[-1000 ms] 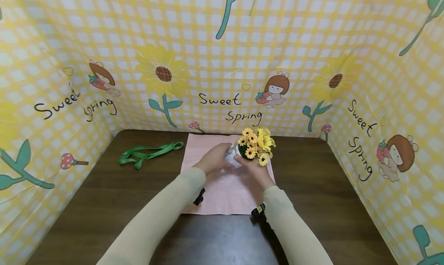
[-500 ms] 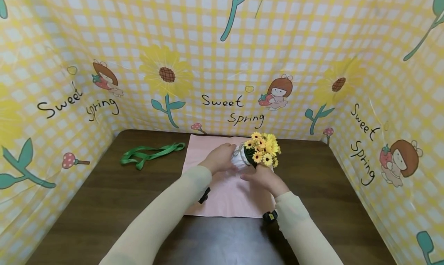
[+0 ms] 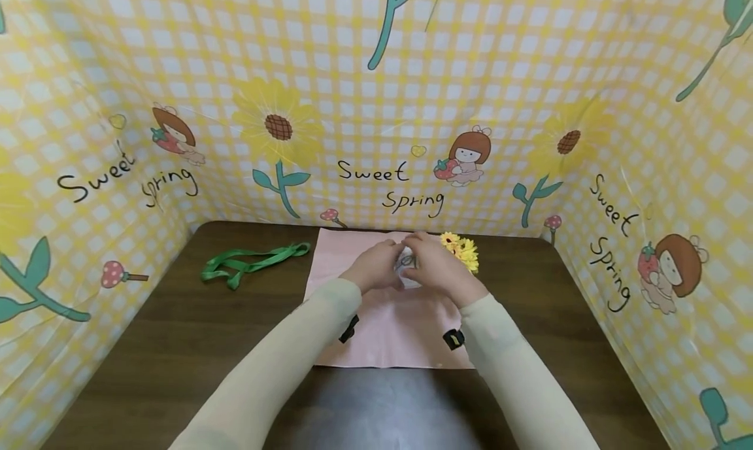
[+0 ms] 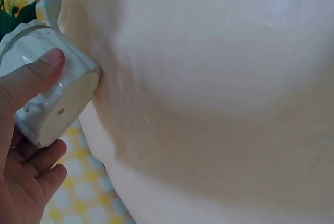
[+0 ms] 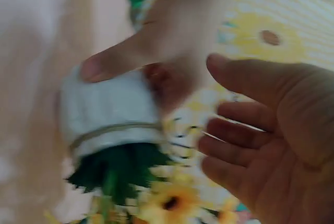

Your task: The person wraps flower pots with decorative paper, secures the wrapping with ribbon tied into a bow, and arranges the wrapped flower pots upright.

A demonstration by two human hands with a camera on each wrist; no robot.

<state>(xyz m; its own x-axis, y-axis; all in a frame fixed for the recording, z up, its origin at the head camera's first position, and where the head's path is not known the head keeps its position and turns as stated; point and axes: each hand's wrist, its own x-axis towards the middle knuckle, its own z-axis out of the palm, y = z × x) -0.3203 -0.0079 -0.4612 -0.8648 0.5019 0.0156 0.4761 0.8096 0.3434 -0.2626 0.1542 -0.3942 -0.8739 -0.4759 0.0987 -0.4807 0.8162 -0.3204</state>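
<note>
My left hand [image 3: 376, 267] grips a small white flower pot [image 3: 407, 267] that is tipped on its side. In the left wrist view the thumb presses the pot's [image 4: 57, 78] wall, its fingers lie below, and the pale base faces the camera. Twine [image 5: 112, 128] circles the pot near its rim. Yellow artificial flowers [image 3: 465, 250] with dark green leaves [image 5: 115, 169] stick out to the right, partly hidden behind my right hand [image 3: 438, 267] in the head view. In the right wrist view that hand [image 5: 271, 130] is beside the pot, fingers loosely bent, a gap between.
A pink square sheet [image 3: 388, 339] lies under the hands on the dark wooden table [image 3: 176, 345]. Left of it is a loose green ribbon [image 3: 253, 261]. Yellow checked fabric [image 3: 365, 110] with printed flowers walls the table at the back and sides.
My right hand has come off the pot's near side, dipped lower, then risen to the pot's right, covering part of the flowers. The left hand keeps its grip, slightly further right.
</note>
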